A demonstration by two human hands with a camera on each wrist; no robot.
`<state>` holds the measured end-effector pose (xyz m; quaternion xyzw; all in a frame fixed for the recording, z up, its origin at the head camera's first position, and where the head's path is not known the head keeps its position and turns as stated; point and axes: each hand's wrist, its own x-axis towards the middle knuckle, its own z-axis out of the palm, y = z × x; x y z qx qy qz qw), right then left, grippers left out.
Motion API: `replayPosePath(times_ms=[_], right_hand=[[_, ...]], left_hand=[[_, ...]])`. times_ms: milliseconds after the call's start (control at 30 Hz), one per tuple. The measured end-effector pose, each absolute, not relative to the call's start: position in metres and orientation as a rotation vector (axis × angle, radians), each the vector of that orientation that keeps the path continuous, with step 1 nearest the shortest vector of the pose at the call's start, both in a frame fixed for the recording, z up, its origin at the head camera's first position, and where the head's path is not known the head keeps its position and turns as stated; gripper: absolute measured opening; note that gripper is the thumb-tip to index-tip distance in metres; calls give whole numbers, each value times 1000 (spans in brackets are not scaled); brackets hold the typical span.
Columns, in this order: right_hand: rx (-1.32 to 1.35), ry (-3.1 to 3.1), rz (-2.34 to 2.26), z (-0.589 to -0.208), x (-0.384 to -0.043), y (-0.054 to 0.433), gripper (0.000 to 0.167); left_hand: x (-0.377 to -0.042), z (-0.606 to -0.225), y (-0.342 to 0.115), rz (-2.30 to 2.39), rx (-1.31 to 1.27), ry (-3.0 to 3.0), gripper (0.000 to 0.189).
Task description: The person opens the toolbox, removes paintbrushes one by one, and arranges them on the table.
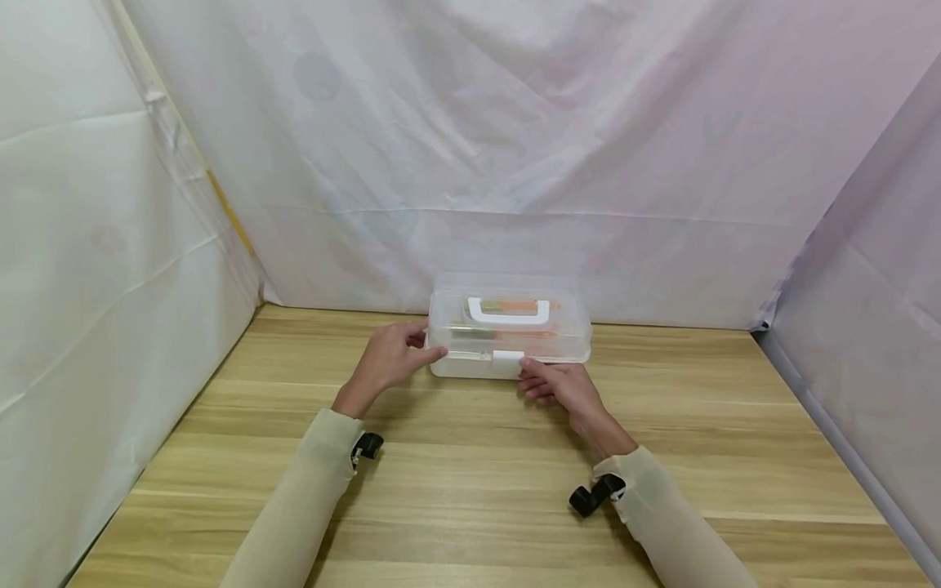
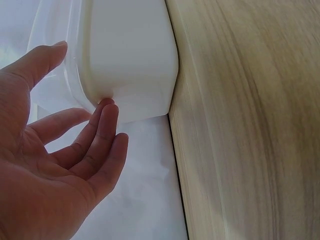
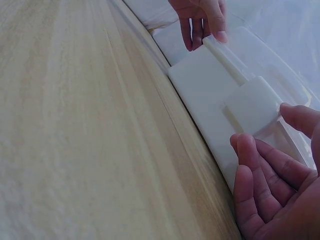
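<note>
Woodgrain table [image 1: 456, 490] bears a clear-lidded box [image 1: 465, 367] with orange items [image 1: 524, 334] inside.

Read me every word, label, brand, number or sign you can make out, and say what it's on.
None can be read in any view.
Box, latch and handle: no lettering seen.
Orange things inside the box: too small and blurred to read.
Back cloth: faint marks, too blurred to tell whether they are letters or pattern.

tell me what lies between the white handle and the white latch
In the head view, a stretch of the clear lid, with a partly orange item showing through it.
</note>
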<state>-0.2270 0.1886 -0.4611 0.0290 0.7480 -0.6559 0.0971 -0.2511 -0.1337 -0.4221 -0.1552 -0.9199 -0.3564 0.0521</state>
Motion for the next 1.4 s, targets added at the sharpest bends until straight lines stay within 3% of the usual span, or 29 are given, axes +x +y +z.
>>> replayPosePath(times_ms=[933,1400], right_hand=[[117,2132,-1996,-455,-227,185,44],[12,2170,-1901,-448,-222,184,54]], left_hand=[[-252,-420,-134,-1122,-440,-2833,65],[-249,-420,-134,-1150,-434,-2830,67]])
